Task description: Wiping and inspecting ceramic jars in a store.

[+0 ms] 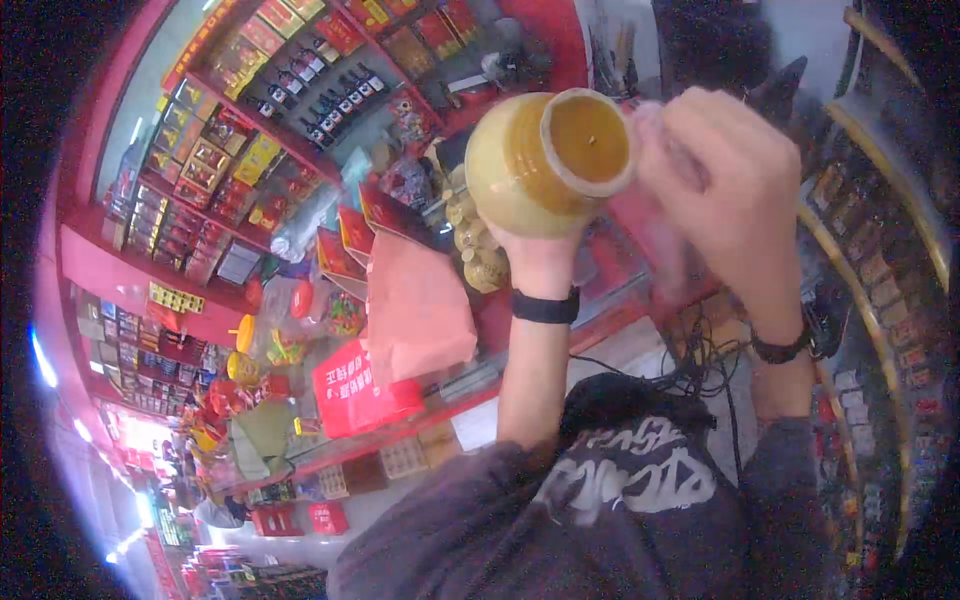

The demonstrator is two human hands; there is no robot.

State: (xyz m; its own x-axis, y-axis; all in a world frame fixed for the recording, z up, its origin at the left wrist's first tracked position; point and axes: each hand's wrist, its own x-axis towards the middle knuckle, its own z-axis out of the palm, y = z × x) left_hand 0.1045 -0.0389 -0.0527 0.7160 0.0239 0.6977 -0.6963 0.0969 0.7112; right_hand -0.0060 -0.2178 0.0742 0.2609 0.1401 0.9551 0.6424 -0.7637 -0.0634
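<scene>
A round glazed ceramic jar [504, 166], cream below and brown toward its neck, rests on my left hand [541, 259], which supports it from beneath. Its wide mouth tilts toward me, showing a brown inside with a small dark speck. Close to the right of the rim is my right hand [731, 176], fingers curled around a pinkish cloth [666, 225] that hangs down, blurred. Whether the cloth touches the rim is unclear. Small tan jars or gourd-shaped bottles [480, 259] stand on the counter behind my left wrist.
A glass-topped counter [491, 367] runs before me, bearing a pink bag [420, 311], a red printed bag [360, 386] and red boxes [352, 232]. Shelves with dark bottles [341, 101] line the far wall. Black cables [701, 352] tangle near my right forearm. Curved display shelving [870, 247] is at right.
</scene>
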